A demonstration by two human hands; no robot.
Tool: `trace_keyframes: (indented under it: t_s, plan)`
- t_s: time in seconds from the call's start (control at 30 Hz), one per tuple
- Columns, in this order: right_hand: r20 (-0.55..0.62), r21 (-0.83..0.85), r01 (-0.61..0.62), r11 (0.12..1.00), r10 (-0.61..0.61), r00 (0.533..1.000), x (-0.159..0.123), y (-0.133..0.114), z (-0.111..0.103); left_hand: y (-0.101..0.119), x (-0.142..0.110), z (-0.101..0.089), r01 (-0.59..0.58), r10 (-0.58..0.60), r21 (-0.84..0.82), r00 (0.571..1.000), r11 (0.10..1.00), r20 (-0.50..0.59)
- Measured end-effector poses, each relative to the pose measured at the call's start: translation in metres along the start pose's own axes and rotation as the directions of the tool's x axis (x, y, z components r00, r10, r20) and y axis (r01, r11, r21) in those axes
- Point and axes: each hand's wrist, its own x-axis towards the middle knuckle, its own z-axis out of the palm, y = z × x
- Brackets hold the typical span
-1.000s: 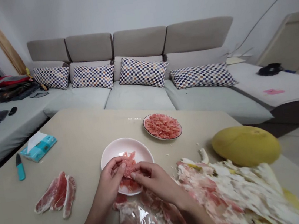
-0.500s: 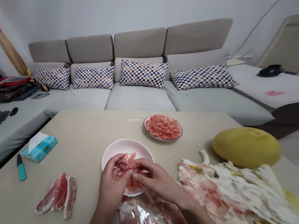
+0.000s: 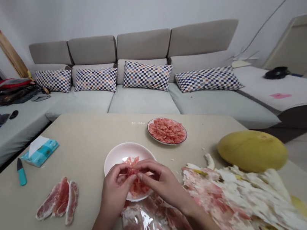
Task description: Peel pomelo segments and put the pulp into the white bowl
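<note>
Over a white bowl (image 3: 116,154), my left hand (image 3: 115,188) and my right hand (image 3: 160,179) meet with thumbs and fingertips pinched on a small piece of red pomelo flesh (image 3: 132,170). Loose pink-red pulp (image 3: 139,188) lies in the bowl below them. Behind to the right is a dark-rimmed plate (image 3: 154,141) heaped with pulp pieces (image 3: 167,129). Several unpeeled pomelo segments (image 3: 59,201) lie to the left of my hands. Beneath my wrists, pinkish membrane scraps (image 3: 133,221) are spread on a wet, shiny patch.
A large pile of white peel and membranes (image 3: 240,194) covers the table's right front, beside a whole yellow pomelo (image 3: 252,151). At left lie a teal-handled knife (image 3: 22,176) and a tissue pack (image 3: 40,152). A sofa (image 3: 142,101) stands behind the table (image 3: 87,132).
My fingers have drawn closer together around the flesh, and my left fingers have lowered slightly toward the bowl. The other things stay where they were.
</note>
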Motion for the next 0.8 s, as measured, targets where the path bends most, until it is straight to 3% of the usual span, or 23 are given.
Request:
trace_keyframes:
  t_s: [0.1, 0.27, 0.43, 0.63, 0.8]
  plan:
    - [-0.054, -0.095, 0.118, 0.988, -0.123, 0.991, -0.0028, -0.0008, 0.0018, 0.003, -0.0003, -0.0028, -0.14, 0.145, 0.181, 0.989, 0.973, -0.016]
    - [-0.044, -0.335, 0.267, 0.904, -0.298, 0.954, -0.0072, -0.0008, 0.0031, 0.0066, -0.0018, -0.0031, -0.22, 0.219, 0.322, 0.975, 0.921, 0.039]
    - [0.034, -0.403, 0.275, 0.873, -0.286, 0.958, -0.0099, -0.003, 0.0009, 0.0042, -0.0025, -0.0037, -0.259, 0.246, 0.367, 0.966, 0.893, 0.08]
    - [0.005, -0.385, 0.208, 0.899, -0.223, 0.975, -0.0093, -0.0035, -0.0012, 0.0035, -0.0015, -0.0054, -0.255, 0.233, 0.359, 0.967, 0.898, 0.105]
    - [0.085, -0.467, 0.295, 0.833, -0.29, 0.953, -0.0084, -0.0017, -0.004, 0.0063, -0.0029, -0.0055, -0.23, 0.207, 0.352, 0.973, 0.907, 0.104]
